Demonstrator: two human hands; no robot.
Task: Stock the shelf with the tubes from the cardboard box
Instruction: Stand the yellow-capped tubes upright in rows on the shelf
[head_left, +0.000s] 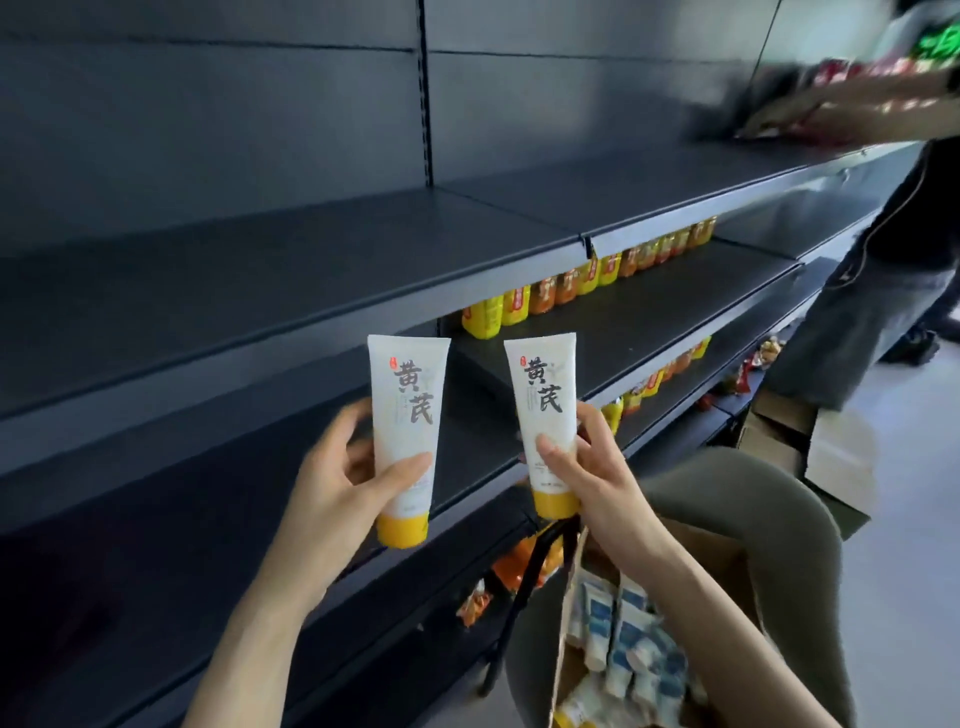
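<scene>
I hold two white tubes with yellow caps upright, caps down, in front of the dark shelf (291, 291). My left hand (337, 483) grips the left tube (408, 431) round its lower half. My right hand (587, 467) grips the right tube (545, 415) near its cap. Both tubes hang in the air just below the level of the wide bare shelf board. The cardboard box (569, 613) stands open at the lower right on my lap, with several white and blue tubes (628, 654) inside.
Yellow and orange bottles (582, 280) line the back of the shelf below. Snack packets (524, 566) lie on the lowest shelves. Another person (883, 291) stands at the right, reaching onto the upper shelf with red packets. More cardboard boxes (810, 441) sit on the floor beside them.
</scene>
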